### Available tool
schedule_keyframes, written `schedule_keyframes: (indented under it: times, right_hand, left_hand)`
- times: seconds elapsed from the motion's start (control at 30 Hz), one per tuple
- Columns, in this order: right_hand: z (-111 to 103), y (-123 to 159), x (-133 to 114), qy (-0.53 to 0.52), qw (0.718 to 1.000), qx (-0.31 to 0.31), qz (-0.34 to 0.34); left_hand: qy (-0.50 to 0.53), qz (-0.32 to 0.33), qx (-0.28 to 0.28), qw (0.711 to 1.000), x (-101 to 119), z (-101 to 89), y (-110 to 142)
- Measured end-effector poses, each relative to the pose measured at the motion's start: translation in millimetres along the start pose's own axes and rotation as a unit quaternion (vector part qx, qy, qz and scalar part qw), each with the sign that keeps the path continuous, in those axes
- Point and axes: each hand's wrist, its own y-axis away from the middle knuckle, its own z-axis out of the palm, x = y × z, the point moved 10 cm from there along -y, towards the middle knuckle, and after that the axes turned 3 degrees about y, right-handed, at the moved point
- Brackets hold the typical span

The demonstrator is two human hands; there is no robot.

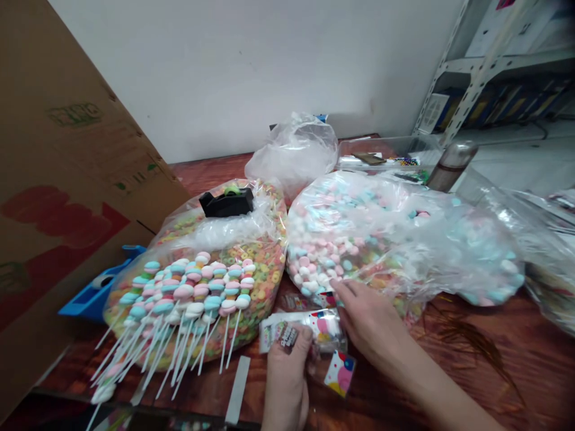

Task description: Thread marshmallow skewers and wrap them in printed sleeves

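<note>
The person's left hand [287, 365] is closed, thumb pressed flat on top and fingers curled below, holding a thin stack of clear plastic packets printed with coloured dots [326, 323], which points toward one to two o'clock from it. Near the thumb tip shows a dark patch with pale lettering [288, 336]. At two o'clock from the left hand, the right hand [371, 320] reaches in with fingers partly bent beside the stack's far end; whether it grips anything cannot be told. At three o'clock, just beside the left hand, a small dotted packet [340, 372] lies on the reddish-brown wooden table [377, 407].

At ten o'clock, white sticks threaded with pink, blue and white marshmallows [194, 292] rest in a pile on a large clear bag of multicoloured cereal rings [265, 269]. A black tape dispenser [228, 203] sits on the same bag at eleven o'clock. At one o'clock bulges a big clear bag of pastel marshmallows [323, 239]. A strip of grey tape [238, 389] lies between eight and nine o'clock, near the left hand.
</note>
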Motion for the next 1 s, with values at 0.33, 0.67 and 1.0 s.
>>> schedule_keyframes:
  times: [0.33, 0.67, 1.0]
  right_hand:
    - [44, 76, 17, -0.644, 0.730, 0.009, 0.229]
    - [12, 74, 38, -0.460, 0.866, -0.010, 0.194]
    - [-58, 93, 29, -0.279, 0.934, 0.214, 0.069]
  left_hand:
    - [0.128, -0.017, -0.041, 0.991, 7, 61.8, 14]
    - [0.063, -0.026, -0.088, 0.994, -17, 64.5, 14]
    - [0.227, -0.156, -0.031, 0.961, -41, 67.3, 12]
